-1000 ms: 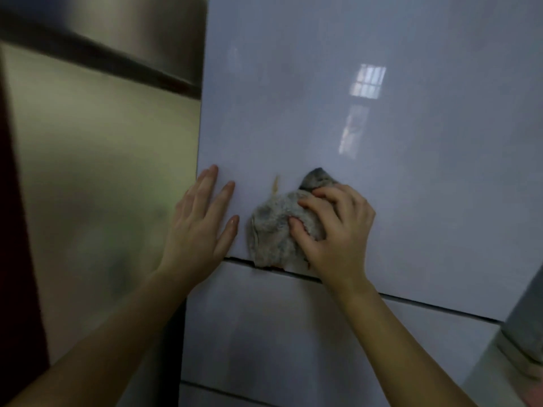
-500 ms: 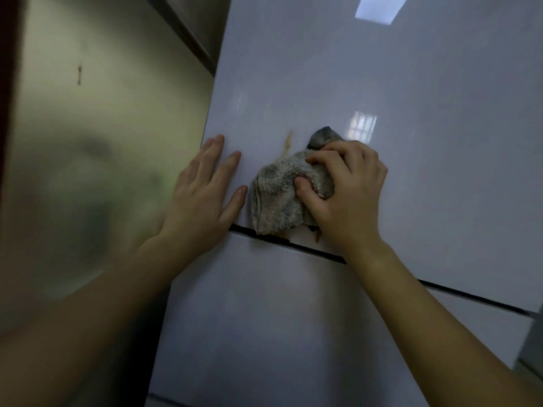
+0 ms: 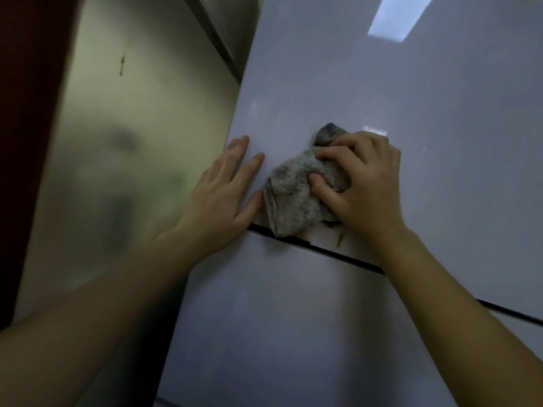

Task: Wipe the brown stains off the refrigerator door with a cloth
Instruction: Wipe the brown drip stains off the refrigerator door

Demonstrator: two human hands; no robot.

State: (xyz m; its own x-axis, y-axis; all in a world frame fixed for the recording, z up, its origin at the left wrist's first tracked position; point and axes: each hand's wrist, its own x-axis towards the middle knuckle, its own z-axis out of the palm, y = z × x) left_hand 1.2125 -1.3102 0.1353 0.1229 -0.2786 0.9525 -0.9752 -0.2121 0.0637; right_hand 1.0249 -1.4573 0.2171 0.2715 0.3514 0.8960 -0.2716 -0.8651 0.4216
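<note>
Right hand fingers curl, gripping cloth against door; left hand flat beside it.

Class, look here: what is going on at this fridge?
A person is wiping the refrigerator door. The right hand grips a bunched grey cloth against it, just above the dark seam; the left hand rests flat beside it. A brown streak shows below the right hand, so the job is not done.

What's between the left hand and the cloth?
Head view: only a narrow strip of bare refrigerator door separates the left hand from the cloth; no stain shows there.
</note>
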